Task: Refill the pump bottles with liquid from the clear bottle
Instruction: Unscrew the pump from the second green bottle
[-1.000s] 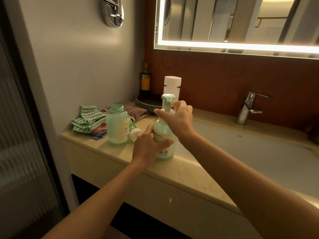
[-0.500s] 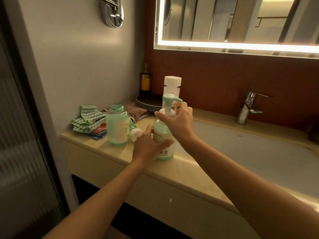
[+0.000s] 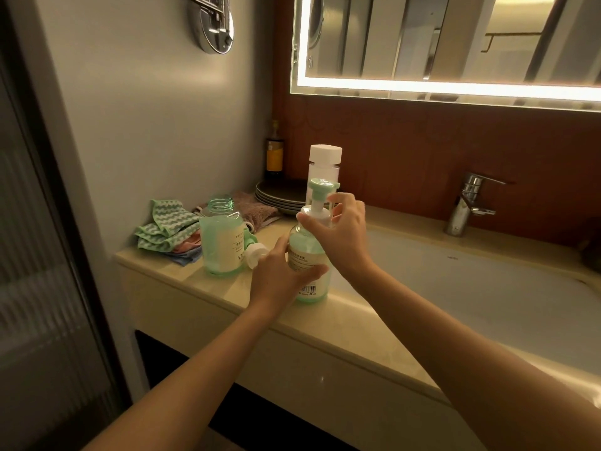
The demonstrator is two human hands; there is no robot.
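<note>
A green pump bottle (image 3: 309, 255) stands upright on the counter (image 3: 357, 336) at the sink's left edge. My left hand (image 3: 279, 271) wraps its body. My right hand (image 3: 341, 232) grips the white collar under its green pump head (image 3: 323, 187). Left of it stands a second green bottle (image 3: 222, 245) with an open neck, its detached pump (image 3: 255, 253) lying beside it. The clear bottle with a white square cap (image 3: 325, 157) stands behind, mostly hidden by the pump and my right hand.
Folded cloths (image 3: 169, 229) lie in the counter's left corner. Behind them sit a stack of dark plates (image 3: 279, 196) and a dark bottle with a yellow label (image 3: 274, 151). The white basin (image 3: 471, 288) and chrome tap (image 3: 465, 203) fill the right side.
The pump head has turned under my right hand, its spout swinging round to the right. Both hands and the bottle stay in the same place.
</note>
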